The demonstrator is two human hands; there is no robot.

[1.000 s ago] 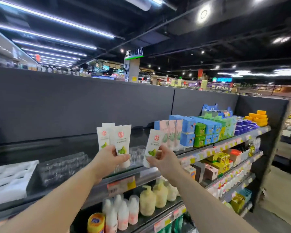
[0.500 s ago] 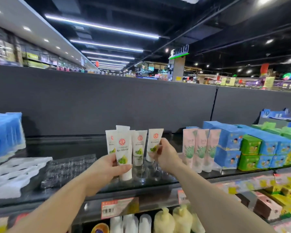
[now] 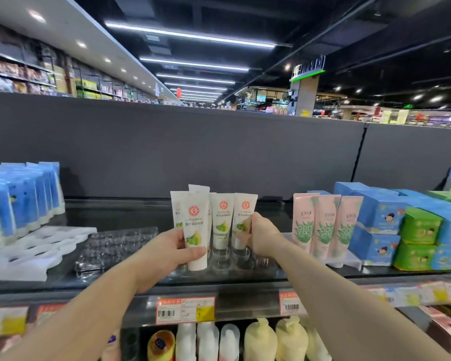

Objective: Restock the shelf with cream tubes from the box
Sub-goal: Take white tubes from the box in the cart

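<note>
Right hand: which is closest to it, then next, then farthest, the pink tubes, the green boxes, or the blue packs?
From the right hand:
1. Pink tubes, just to its right.
2. Green boxes, farther right.
3. Blue packs, far left, past the left hand.

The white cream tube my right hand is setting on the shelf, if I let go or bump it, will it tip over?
Probably tippy: the white cream tube stands tall on its narrow cap, cap down. The clear holder tray under it seems to cup the cap, which should steady it. The right hand still pinches it, and the neighbouring tube stands close, so a bump could knock both.
</note>
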